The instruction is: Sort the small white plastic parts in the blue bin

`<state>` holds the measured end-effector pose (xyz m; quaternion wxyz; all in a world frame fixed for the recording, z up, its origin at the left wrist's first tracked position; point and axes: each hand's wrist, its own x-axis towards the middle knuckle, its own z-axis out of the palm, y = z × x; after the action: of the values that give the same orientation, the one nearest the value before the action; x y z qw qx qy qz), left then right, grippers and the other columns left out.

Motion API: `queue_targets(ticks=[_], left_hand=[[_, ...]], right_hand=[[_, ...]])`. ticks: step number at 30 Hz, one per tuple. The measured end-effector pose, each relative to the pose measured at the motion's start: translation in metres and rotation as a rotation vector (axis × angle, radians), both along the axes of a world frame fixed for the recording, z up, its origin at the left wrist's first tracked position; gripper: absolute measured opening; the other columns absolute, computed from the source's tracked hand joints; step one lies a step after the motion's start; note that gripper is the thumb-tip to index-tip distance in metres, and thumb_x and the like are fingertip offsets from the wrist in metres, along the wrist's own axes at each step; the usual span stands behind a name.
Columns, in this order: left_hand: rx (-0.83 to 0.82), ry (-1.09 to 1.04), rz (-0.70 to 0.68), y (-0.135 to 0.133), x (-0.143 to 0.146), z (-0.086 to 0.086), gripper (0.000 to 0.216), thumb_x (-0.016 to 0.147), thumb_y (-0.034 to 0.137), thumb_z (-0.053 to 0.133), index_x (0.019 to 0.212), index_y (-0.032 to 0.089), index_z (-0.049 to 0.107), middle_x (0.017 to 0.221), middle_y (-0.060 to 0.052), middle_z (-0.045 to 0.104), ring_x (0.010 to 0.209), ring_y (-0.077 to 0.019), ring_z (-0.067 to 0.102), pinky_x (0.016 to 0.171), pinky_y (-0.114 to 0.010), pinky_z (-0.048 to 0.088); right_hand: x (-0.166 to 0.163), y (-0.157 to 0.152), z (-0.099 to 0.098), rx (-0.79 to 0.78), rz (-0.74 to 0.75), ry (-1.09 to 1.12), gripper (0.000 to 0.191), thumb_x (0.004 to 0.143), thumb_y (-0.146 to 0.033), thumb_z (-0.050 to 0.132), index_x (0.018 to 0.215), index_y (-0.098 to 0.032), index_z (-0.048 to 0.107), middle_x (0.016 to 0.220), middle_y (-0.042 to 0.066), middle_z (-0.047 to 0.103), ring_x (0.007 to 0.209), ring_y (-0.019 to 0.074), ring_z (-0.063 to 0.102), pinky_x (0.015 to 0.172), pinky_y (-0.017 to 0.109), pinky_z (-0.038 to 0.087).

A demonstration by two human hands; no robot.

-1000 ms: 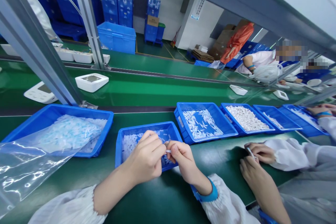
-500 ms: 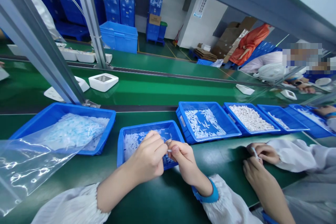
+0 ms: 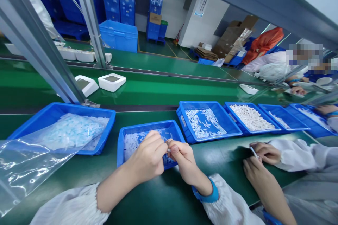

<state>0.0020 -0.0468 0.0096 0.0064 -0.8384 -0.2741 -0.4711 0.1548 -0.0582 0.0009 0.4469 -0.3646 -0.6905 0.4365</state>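
My left hand [image 3: 149, 154] and my right hand [image 3: 182, 156] meet fingertip to fingertip over the front edge of a blue tray [image 3: 120, 147]. Between them is a small white plastic piece [image 3: 169, 150], mostly covered by the fingers. Both hands are closed in a pinch on it. Small pale pieces [image 3: 131, 142] lie in that tray, more thickly on its left side. A blue band circles my right wrist.
Left stands a blue tray [image 3: 21, 130] with a clear bag [image 3: 71, 132] of pale blue pieces. Right are blue trays of white parts [image 3: 248, 116] and a co-worker's hands [image 3: 260, 161] holding a thin white piece. White housings [image 3: 112, 83] lie on the green conveyor [image 3: 158, 93] behind.
My hands stay almost in place, pinching the small piece. The white housings on the conveyor have shifted right. The person in orange in the background has moved right.
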Motion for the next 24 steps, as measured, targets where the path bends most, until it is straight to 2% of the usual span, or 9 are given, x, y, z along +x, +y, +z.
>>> queue_targets(ticks=[11,17,19,20,22,24], left_hand=[[-0.010,0.025,0.009,0.000,-0.001,-0.004,0.030,0.080,0.001,0.032,0.059,0.016,0.048,0.057,-0.004,0.045,0.060,-0.0156,0.036,0.059,-0.031,0.039],[-0.085,0.098,0.043,0.003,-0.003,-0.006,0.026,0.080,0.004,0.034,0.065,0.015,0.052,0.061,-0.005,0.051,0.063,-0.0176,0.044,0.062,-0.034,0.040],[-0.150,0.105,0.056,0.004,-0.005,-0.006,0.027,0.081,0.003,0.034,0.090,0.011,0.058,0.081,-0.009,0.060,0.077,-0.0204,0.052,0.071,-0.036,0.043],[-0.177,0.105,0.067,0.005,-0.007,-0.005,0.035,0.080,0.003,0.034,0.107,0.010,0.054,0.096,-0.011,0.060,0.089,-0.0219,0.054,0.077,-0.037,0.044],[-0.220,0.121,0.106,0.004,-0.010,-0.003,0.059,0.076,0.001,0.035,0.133,0.013,0.035,0.121,-0.014,0.051,0.109,-0.0238,0.049,0.086,-0.038,0.043],[-0.267,0.177,0.159,0.004,-0.013,0.000,0.071,0.071,0.000,0.038,0.139,0.017,0.025,0.126,-0.013,0.046,0.112,-0.0243,0.047,0.087,-0.038,0.042]], right_hand=[[-0.002,-0.001,0.000,0.023,-0.027,-0.046,0.041,0.098,-0.037,0.036,0.063,-0.017,0.042,0.063,-0.001,0.043,0.060,0.0112,0.042,0.059,0.026,0.033],[-0.004,-0.001,0.000,0.036,-0.091,-0.167,0.038,0.099,-0.035,0.035,0.067,-0.017,0.045,0.063,-0.002,0.046,0.057,0.0102,0.042,0.055,0.024,0.033],[-0.003,0.000,0.001,0.118,-0.154,-0.236,0.034,0.098,-0.031,0.037,0.069,-0.018,0.047,0.063,-0.002,0.047,0.057,0.0105,0.044,0.055,0.024,0.035],[0.000,0.002,0.003,0.195,-0.201,-0.276,0.031,0.098,-0.029,0.038,0.071,-0.017,0.049,0.064,-0.001,0.049,0.058,0.0111,0.045,0.057,0.024,0.036],[0.010,0.007,0.008,0.430,-0.336,-0.359,0.024,0.096,-0.023,0.041,0.075,-0.017,0.052,0.069,0.001,0.053,0.064,0.0132,0.049,0.063,0.026,0.038],[0.028,0.018,0.014,0.707,-0.529,-0.447,0.020,0.093,-0.020,0.047,0.075,-0.017,0.053,0.070,0.003,0.055,0.069,0.0163,0.050,0.070,0.030,0.037]])
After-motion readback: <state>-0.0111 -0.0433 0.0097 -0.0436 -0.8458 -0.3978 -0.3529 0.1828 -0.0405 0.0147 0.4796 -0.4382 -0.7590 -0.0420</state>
